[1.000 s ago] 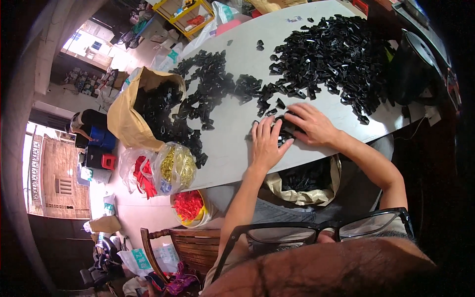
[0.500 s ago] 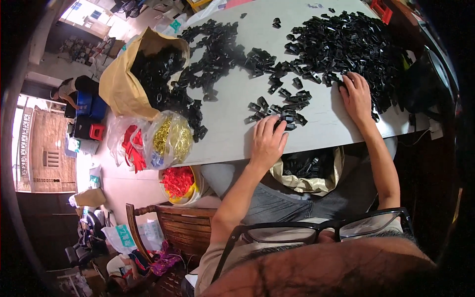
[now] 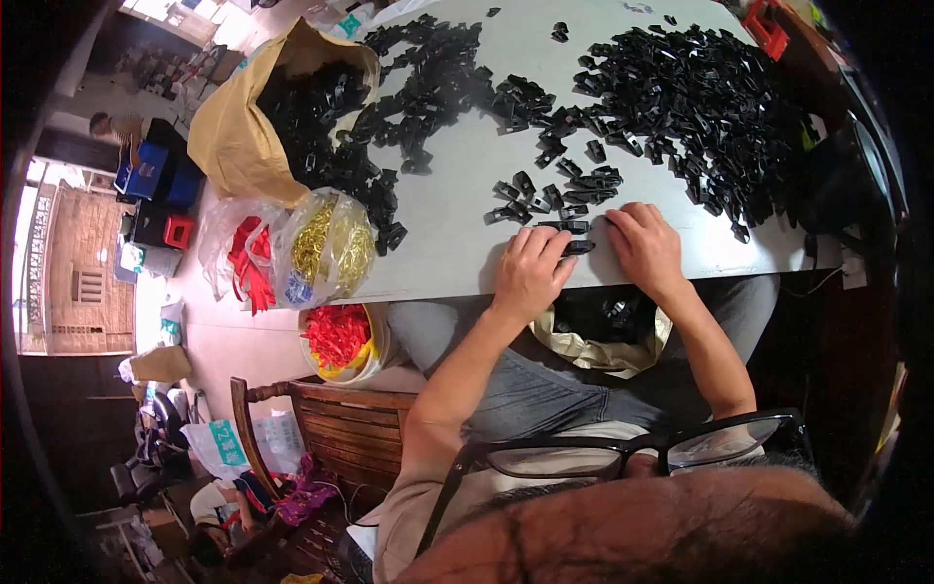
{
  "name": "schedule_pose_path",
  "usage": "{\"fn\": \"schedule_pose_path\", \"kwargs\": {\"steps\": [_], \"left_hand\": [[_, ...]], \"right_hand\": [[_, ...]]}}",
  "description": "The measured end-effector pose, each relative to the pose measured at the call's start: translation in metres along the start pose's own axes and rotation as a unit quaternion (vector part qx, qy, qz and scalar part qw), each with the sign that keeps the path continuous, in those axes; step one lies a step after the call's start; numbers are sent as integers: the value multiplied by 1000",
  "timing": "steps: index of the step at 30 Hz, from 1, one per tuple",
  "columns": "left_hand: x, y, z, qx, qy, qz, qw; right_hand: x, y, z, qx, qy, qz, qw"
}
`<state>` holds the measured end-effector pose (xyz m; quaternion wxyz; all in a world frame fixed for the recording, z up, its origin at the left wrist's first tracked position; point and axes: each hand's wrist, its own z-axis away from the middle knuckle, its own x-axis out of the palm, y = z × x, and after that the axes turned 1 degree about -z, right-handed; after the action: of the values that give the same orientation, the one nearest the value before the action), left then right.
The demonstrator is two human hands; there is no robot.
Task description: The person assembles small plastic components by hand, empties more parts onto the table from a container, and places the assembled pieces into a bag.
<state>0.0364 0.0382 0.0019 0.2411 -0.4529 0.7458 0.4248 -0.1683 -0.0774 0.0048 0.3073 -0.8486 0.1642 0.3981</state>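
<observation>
At the table's near edge, my left hand (image 3: 526, 276) is closed with its fingers bent around small black plastic pieces (image 3: 578, 248), which stick out past its fingertips and thumb. Just to its right, my right hand (image 3: 646, 251) rests with fingers curled together and tips toward the left hand; anything between them is hidden. A small cluster of the same black plastic pieces (image 3: 591, 185) lies right beyond both hands. Farther off to the right spreads a large heap of these pieces (image 3: 696, 102).
At the left, a brown sack (image 3: 229, 127) spills black pieces over the white table (image 3: 443, 229). Clear bags with gold pieces (image 3: 326, 248) and red strips (image 3: 251, 268) hang by the edge. A bucket of red pieces (image 3: 341, 339) stands below; an open sack (image 3: 618, 360) sits at my lap.
My right hand has left the large heap and come down and left, close to my left hand. The left hand stays at the near edge with black pieces at its fingertips.
</observation>
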Motion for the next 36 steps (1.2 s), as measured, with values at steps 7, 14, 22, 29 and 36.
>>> {"fn": "schedule_pose_path", "kwargs": {"steps": [7, 14, 22, 29, 36], "left_hand": [[-7, -3, 7, -38, -46, -3, 998], [-5, 9, 5, -74, -101, 21, 992], [-15, -7, -3, 64, -113, 72, 989], [-7, -2, 2, -19, -110, 100, 989], [-9, -10, 6, -51, -119, 125, 984]], "right_hand": [[-37, 26, 1, 103, -142, 74, 982], [-17, 30, 28, 167, 19, 63, 984], [-24, 10, 35, 68, 43, 59, 995], [-25, -26, 31, 8, -112, -89, 990], [-36, -19, 20, -15, -170, -28, 985]]}}
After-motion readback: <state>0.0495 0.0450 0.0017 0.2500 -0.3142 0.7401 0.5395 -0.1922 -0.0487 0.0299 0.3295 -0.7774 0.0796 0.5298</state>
